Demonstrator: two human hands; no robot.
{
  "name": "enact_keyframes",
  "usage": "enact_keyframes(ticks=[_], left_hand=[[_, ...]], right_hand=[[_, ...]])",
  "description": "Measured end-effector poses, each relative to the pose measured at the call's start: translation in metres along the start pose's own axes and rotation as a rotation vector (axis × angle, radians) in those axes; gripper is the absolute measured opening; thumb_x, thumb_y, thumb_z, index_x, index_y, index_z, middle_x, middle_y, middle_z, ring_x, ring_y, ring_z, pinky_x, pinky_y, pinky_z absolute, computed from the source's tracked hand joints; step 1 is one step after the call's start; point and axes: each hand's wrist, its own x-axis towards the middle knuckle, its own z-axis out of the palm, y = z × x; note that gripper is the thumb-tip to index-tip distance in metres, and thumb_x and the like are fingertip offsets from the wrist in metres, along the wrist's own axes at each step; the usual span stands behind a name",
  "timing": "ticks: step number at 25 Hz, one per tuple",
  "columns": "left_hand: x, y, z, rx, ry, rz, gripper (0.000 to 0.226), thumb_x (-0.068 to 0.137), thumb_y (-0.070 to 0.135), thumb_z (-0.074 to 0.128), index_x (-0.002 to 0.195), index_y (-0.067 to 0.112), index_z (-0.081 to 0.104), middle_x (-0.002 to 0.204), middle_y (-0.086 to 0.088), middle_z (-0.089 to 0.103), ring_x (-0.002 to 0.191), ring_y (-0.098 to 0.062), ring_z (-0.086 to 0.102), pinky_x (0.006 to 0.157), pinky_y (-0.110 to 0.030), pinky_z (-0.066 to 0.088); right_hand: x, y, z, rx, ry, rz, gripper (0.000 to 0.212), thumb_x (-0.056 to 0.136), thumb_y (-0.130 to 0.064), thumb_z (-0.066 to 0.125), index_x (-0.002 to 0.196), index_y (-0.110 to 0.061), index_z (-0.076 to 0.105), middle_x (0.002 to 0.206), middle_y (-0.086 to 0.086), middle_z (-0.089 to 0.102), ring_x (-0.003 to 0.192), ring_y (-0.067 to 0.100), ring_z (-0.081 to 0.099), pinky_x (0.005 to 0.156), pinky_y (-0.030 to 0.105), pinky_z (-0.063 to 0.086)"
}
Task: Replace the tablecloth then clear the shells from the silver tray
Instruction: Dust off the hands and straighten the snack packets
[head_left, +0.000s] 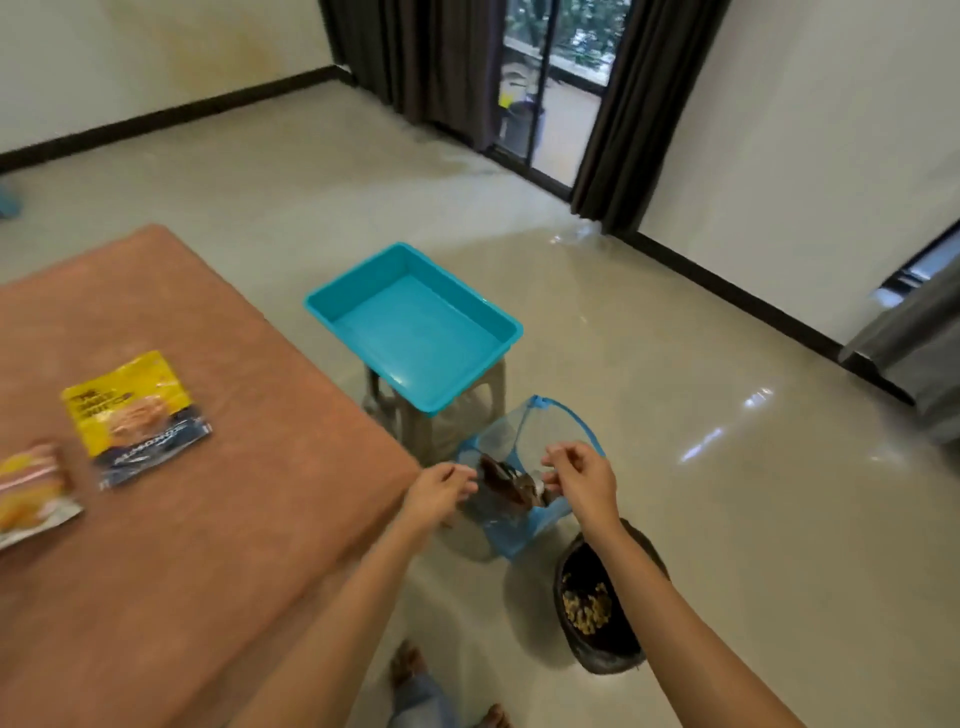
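Observation:
A reddish-brown tablecloth (218, 519) covers the table on the left. Beside the table's corner, a blue mesh hamper (524, 525) stands on the floor with a dark brown cloth (501, 486) bunched inside. My left hand (441, 493) and my right hand (582, 480) hover over the hamper's mouth, one on each side of the brown cloth. The fingers of both are curled and pinched. Blur hides whether they grip the cloth or the hamper's rim. A black bin (602, 649) on the floor to the right holds a heap of light shells (587, 608). No silver tray is in view.
Two snack pouches lie on the table: a yellow and blue one (137, 415) and another (31, 493) at the left edge. An empty turquoise plastic tray (415, 327) rests on a grey stool (441, 415). My bare feet (408, 665) are on the tiled floor. Dark curtains (639, 114) flank a glass door.

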Motion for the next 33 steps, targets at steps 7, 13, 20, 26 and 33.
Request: enact_keyframes(ticks=[7, 13, 20, 26, 33], left_hand=[[-0.036, -0.007, -0.178, -0.245, 0.408, 0.015, 0.019, 0.098, 0.018, 0.049, 0.08, 0.019, 0.055, 0.077, 0.001, 0.058, 0.063, -0.003, 0.056, 0.048, -0.01, 0.04], [-0.073, -0.07, -0.322, -0.334, 0.754, -0.039, 0.014, 0.091, 0.023, 0.058, 0.102, 0.014, 0.059, 0.102, -0.004, 0.062, 0.092, -0.019, 0.059, 0.078, -0.031, 0.048], [-0.097, -0.117, -0.426, -0.132, 1.067, -0.168, 0.05, 0.084, 0.019, 0.066, 0.128, 0.002, 0.049, 0.127, -0.02, 0.054, 0.119, -0.034, 0.049, 0.095, -0.035, 0.037], [-0.074, -0.133, -0.443, -0.216, 0.934, -0.326, 0.084, 0.083, 0.03, 0.071, 0.141, -0.009, 0.024, 0.142, -0.025, 0.041, 0.129, -0.035, 0.043, 0.1, -0.034, 0.036], [-0.054, -0.144, -0.46, -0.222, 0.861, -0.249, 0.035, 0.08, 0.013, 0.071, 0.112, 0.004, 0.062, 0.11, -0.013, 0.068, 0.093, -0.027, 0.066, 0.082, -0.034, 0.052]], right_hand=[[-0.014, -0.053, 0.169, -0.177, -0.403, -0.111, 0.016, 0.094, -0.014, 0.057, 0.079, -0.013, 0.062, 0.071, 0.004, 0.066, 0.056, 0.009, 0.062, 0.054, 0.022, 0.05], [-0.054, -0.069, 0.318, -0.326, -0.636, -0.181, 0.011, 0.093, -0.014, 0.056, 0.088, -0.009, 0.063, 0.078, 0.003, 0.065, 0.07, 0.011, 0.063, 0.062, 0.022, 0.052], [-0.087, -0.051, 0.443, -0.484, -0.669, -0.249, 0.016, 0.086, -0.02, 0.065, 0.098, -0.009, 0.064, 0.09, 0.004, 0.065, 0.083, 0.018, 0.06, 0.073, 0.033, 0.048], [-0.058, -0.044, 0.496, -0.967, -0.331, -0.223, 0.06, 0.086, -0.043, 0.062, 0.127, -0.002, 0.047, 0.131, 0.023, 0.046, 0.121, 0.04, 0.044, 0.099, 0.041, 0.036], [-0.036, -0.037, 0.52, -1.007, -0.357, -0.164, 0.076, 0.062, -0.044, 0.084, 0.118, -0.005, 0.052, 0.121, 0.015, 0.055, 0.112, 0.035, 0.054, 0.089, 0.041, 0.044]])
